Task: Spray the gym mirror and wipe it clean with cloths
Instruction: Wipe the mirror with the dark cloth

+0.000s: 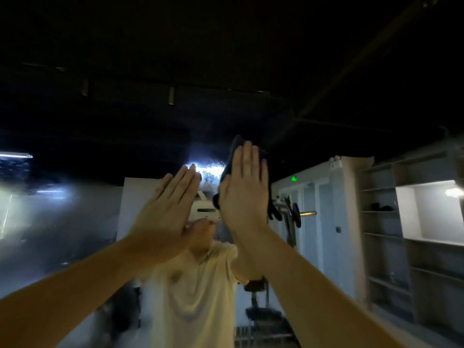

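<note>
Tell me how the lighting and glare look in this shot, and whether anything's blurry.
Head view: very dim, upper half nearly black; a strip light's reflection glares on the mirror between the left hand and the right hand, which presses a dark cloth; pale haze washes out the left side; everything soft, edges bent by the wide lens.

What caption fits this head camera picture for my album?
Left hand raised flat before the gym mirror while the right hand presses a dark cloth against it.
</note>
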The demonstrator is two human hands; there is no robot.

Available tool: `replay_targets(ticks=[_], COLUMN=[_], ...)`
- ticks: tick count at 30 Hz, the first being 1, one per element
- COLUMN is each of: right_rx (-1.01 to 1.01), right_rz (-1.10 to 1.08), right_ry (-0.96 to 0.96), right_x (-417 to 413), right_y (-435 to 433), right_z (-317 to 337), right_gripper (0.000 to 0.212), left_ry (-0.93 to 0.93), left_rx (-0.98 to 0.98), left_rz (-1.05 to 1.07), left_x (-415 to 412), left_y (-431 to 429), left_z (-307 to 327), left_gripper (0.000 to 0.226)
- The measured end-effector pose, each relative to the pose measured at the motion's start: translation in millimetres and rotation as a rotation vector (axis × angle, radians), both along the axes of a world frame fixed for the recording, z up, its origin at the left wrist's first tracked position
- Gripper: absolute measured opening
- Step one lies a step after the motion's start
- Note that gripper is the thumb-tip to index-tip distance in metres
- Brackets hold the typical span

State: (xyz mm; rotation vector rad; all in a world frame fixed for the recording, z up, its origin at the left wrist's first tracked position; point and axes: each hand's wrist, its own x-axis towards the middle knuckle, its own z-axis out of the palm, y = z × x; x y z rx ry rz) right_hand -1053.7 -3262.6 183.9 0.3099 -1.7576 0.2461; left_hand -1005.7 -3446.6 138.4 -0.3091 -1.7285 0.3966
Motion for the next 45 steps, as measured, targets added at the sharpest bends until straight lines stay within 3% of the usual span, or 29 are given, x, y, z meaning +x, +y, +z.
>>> replay_targets(ticks=[4, 7, 9, 19, 22, 25, 31, 39, 43, 45], right_rx=[0.199, 0.469, 0.539, -0.122, -0.438, -0.554, -0.184, 0.373, 0.489, 0.432], right_rz=[0.020, 0.018, -0.022, -0.037, 0.014, 0.009, 0.028, 0.089, 0.055, -0.004], right_ry=[0.016, 0.065, 0.113, -0.003, -0.060, -0.055, -0.034, 0.003, 0.040, 0.036], right_x=[13, 12, 4, -50, -54, -48, -10, 21, 13, 6], right_y=[-45, -46, -28, 141, 153, 124, 25, -66, -38, -9], right_z=[-21, -38, -41, -66, -86, -98, -104, -141, -146, -146], right_gripper=[0.069, 0.072, 0.069, 0.066, 0.067, 0.067, 0.066, 0.067, 0.068, 0.068], left_ry=[0.104, 0.090, 0.049, -0.011, -0.016, -0.024, -0.101, -0.076, -0.081, -0.096], left_rx=[0.077, 0.166, 0.187, 0.219, 0.212, 0.203, 0.187, 0.221, 0.223, 0.218], left_rz=[-0.013, 0.049, 0.071, 0.114, 0.114, 0.103, 0.026, 0.059, 0.021, 0.010], left_x=[16, 23, 24, -3, -3, -3, 21, 47, 48, 43], left_y=[-25, -37, -39, -14, -15, -17, -34, -64, -54, -46], left_z=[-17, -31, -33, -40, -39, -40, -42, -116, -136, -142], left_gripper=[0.069, 0.071, 0.075, 0.106, 0.107, 0.103, 0.089, 0.070, 0.071, 0.077])
